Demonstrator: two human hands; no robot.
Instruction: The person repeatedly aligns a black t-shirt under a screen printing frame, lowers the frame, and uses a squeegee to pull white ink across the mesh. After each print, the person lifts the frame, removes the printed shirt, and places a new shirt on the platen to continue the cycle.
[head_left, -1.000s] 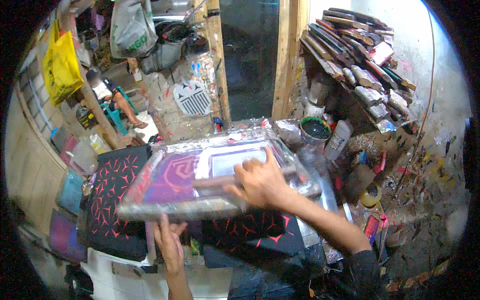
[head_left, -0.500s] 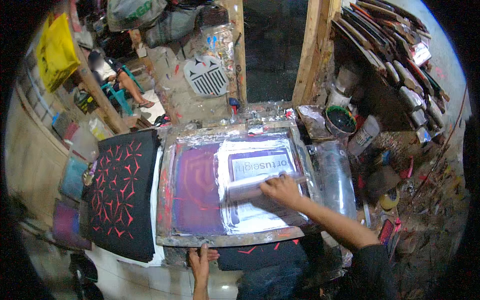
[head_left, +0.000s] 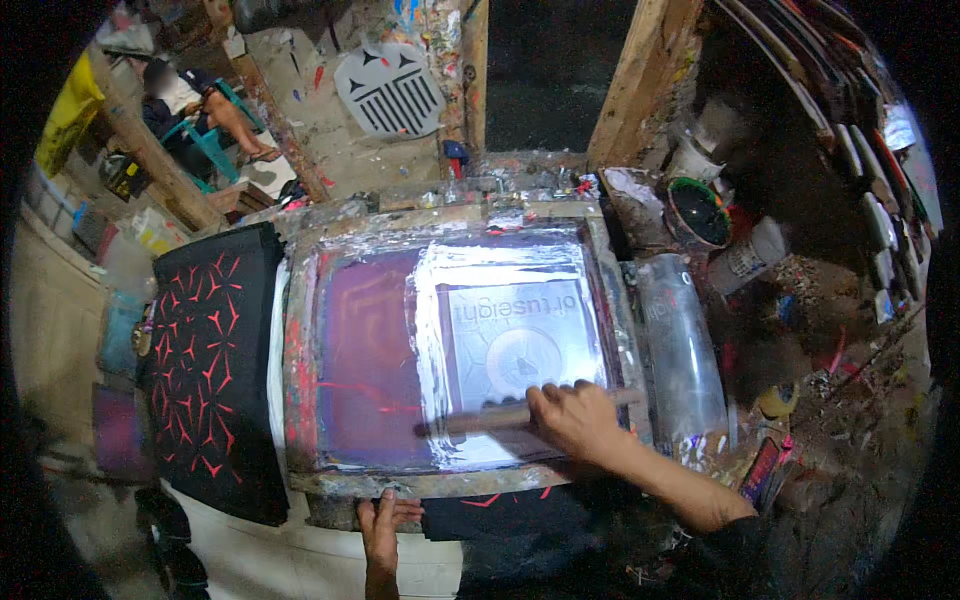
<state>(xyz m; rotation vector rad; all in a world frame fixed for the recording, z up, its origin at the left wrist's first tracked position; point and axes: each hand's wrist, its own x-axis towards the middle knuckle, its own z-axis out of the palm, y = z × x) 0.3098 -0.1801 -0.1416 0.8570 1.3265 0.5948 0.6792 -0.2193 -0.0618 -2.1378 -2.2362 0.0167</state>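
Observation:
A wood-framed printing screen [head_left: 390, 484] lies flat in front of me. Its left part is purple mesh [head_left: 365, 400]; white ink [head_left: 432, 330] surrounds a paler rectangle with lettering and a round figure. My right hand [head_left: 578, 418] is closed over a wooden squeegee [head_left: 480, 420], which lies crosswise over the inked area near its front. At the screen's front edge is my left hand [head_left: 382, 525], thumb up against the frame and fingers stretched to the right. Black fabric [head_left: 490, 520] with red marks shows below the frame, mostly hidden.
Black printed sheets [head_left: 205, 380] with red line patterns are stacked at left. On the right lie a clear plastic roll [head_left: 685, 350], a green-rimmed ink bucket [head_left: 697, 212] and a white tub [head_left: 750, 252]. Wooden-handled tools fill a rack at far right. A person [head_left: 205, 105] sits back left.
My right hand has drawn the squeegee toward me, uncovering more of the pale rectangle and its round figure. My left hand stays at the frame's front edge. The view has shifted.

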